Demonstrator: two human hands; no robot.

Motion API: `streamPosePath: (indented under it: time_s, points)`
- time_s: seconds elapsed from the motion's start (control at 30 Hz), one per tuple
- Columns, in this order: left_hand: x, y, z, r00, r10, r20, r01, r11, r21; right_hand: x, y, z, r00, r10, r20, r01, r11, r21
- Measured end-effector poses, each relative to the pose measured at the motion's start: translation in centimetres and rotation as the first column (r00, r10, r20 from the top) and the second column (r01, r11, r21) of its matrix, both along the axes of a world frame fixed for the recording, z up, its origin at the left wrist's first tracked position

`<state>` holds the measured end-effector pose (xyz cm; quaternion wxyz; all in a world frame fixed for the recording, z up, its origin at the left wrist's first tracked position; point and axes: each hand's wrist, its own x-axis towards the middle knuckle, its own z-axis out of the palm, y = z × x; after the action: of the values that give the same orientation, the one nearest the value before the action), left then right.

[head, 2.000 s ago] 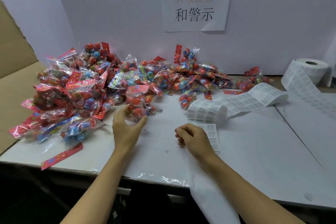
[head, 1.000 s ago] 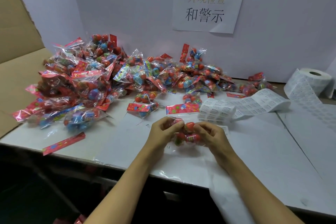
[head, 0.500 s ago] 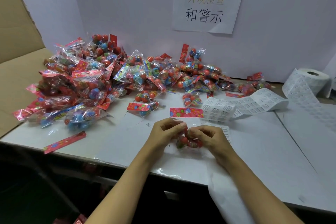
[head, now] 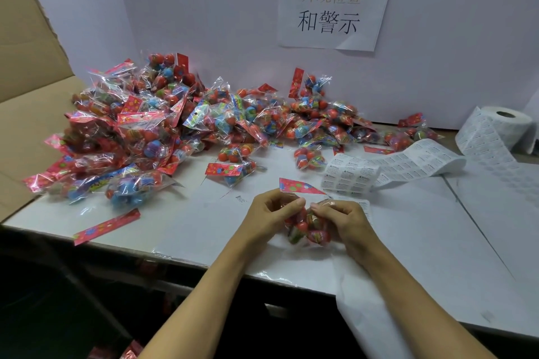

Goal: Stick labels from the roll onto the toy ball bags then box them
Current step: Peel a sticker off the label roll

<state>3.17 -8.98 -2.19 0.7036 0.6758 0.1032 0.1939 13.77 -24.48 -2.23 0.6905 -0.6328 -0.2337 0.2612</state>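
Both hands hold one clear toy ball bag (head: 306, 227) with red balls just above the white table (head: 423, 242), near its front edge. My left hand (head: 269, 216) pinches the bag's top left, below its red header card (head: 297, 185). My right hand (head: 342, 220) grips the bag from the right. A large pile of toy ball bags (head: 180, 128) covers the back left of the table. The label roll (head: 506, 128) stands at the far right, and its unrolled label strip (head: 390, 165) runs left to just behind my hands.
An open cardboard box (head: 20, 102) stands at the left beyond the table edge. A loose red header card (head: 106, 226) lies near the front left edge. A paper sign (head: 335, 3) hangs on the white back wall. Backing paper (head: 370, 309) hangs over the front edge.
My left hand took a bag from the pile and brought it to the front, where my right hand joined it. Since then both hands have turned the bag and its header card tilted.
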Motion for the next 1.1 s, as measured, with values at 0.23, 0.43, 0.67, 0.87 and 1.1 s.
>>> streamPosePath:
  time_s: [0.23,0.43,0.67,0.87,1.1]
  points:
    - [-0.16,-0.2,-0.07,0.992,-0.121,-0.044,0.127,0.973,0.194,0.1,-0.11,0.0,0.995,-0.094,-0.029,0.095,0.995,0.043]
    - [-0.32,0.2,-0.04,0.991,-0.13,-0.019,0.131,0.986,0.107,-0.17,-0.15,0.07,0.997,-0.053,0.053,0.051,0.998,0.046]
    - [-0.25,-0.02,0.35,0.998,-0.03,-0.06,0.036,0.994,0.101,-0.24,-0.21,0.01,0.992,-0.048,0.119,0.045,0.999,0.028]
    - [-0.01,0.06,0.16,0.999,-0.032,-0.031,0.032,0.999,0.013,-0.28,-0.13,0.07,0.99,-0.008,0.139,0.007,1.0,0.009]
    - [0.24,0.14,-0.24,1.0,-0.003,-0.03,0.003,1.0,0.008,-0.5,-0.21,0.17,0.988,0.017,0.151,-0.018,1.0,0.006]
